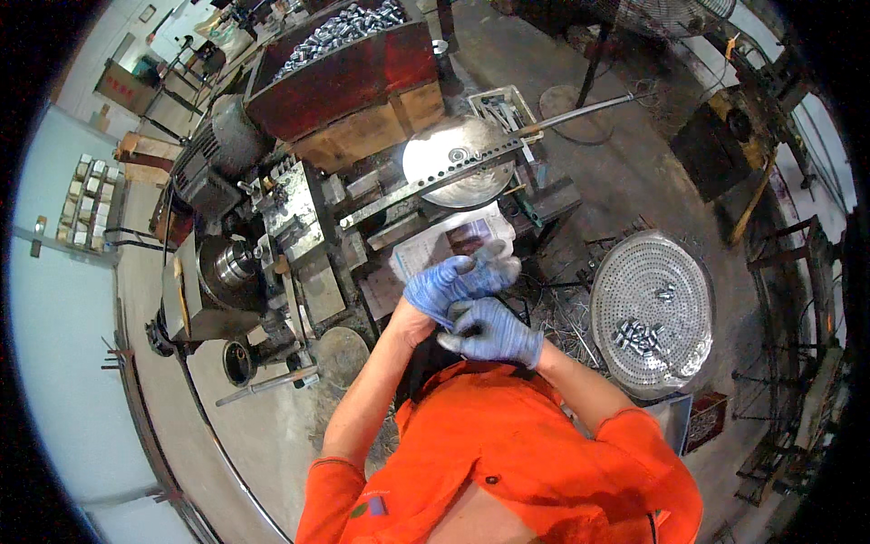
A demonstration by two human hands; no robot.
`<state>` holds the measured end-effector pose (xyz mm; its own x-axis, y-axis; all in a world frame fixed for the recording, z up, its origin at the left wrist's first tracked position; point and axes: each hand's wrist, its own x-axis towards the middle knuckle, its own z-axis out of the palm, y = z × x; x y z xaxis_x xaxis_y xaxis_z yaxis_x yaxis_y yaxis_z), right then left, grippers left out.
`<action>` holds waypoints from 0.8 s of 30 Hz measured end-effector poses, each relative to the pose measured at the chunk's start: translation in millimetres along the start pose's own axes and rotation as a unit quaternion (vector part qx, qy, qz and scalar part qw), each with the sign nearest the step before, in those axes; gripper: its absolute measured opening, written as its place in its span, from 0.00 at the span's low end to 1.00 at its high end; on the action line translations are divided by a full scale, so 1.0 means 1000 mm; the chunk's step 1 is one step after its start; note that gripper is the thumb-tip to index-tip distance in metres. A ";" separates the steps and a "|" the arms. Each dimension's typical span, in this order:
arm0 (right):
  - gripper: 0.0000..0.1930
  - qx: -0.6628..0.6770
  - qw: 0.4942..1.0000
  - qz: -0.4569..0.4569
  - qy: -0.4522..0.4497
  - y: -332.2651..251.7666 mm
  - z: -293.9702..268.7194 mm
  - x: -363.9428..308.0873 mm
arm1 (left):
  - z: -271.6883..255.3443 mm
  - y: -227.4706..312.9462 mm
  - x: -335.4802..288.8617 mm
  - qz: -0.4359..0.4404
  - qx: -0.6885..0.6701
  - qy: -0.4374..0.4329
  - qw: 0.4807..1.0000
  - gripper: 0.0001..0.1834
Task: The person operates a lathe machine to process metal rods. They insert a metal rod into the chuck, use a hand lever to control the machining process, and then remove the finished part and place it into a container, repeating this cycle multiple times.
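Red bin (pixel 340 113) beyond bench's (pixel 555 196) far edge: heaped w/ metal cyls (pixel 340 38). Perf. round tray (pixel 643 272) off R end: small pile of metal pcs (pixel 638 336). Drilled bar (pixel 399 201) crosses steel disc (pixel 428 161). L glove (pixel 435 288) on L hand (pixel 468 276), fingers apart, blocking paper's (pixel 417 258) near edge; R hand (pixel 497 331) bent at its cuff, grip can't tell.

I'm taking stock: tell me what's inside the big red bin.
Inside the red bin, many short, shiny metal pieces are heaped; whatever lies beneath the top layer is covered.
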<state>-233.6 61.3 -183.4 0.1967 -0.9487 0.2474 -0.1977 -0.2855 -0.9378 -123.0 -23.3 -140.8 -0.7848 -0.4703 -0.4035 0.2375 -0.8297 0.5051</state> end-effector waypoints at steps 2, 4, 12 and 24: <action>0.11 0.015 1.000 0.010 -0.010 0.010 0.007 -0.004 | -0.024 -0.007 0.000 0.075 0.111 0.021 0.991 0.14; 0.11 0.013 0.999 0.036 -0.027 0.005 0.010 -0.004 | -0.047 -0.015 0.012 0.099 0.153 0.054 0.982 0.13; 0.09 0.083 0.996 -0.002 0.037 0.000 0.006 0.007 | -0.036 -0.019 0.025 0.122 0.090 -0.021 0.988 0.17; 0.11 0.075 0.996 0.001 0.046 0.000 0.008 0.020 | -0.040 0.006 0.042 0.197 0.161 -0.081 0.964 0.17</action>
<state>-222.0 43.8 -180.3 0.1070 -0.9594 0.2610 -0.0499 -0.2674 -0.9623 -132.0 -60.7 -185.1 -0.7553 -0.6551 -0.0206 0.3657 -0.4473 0.8162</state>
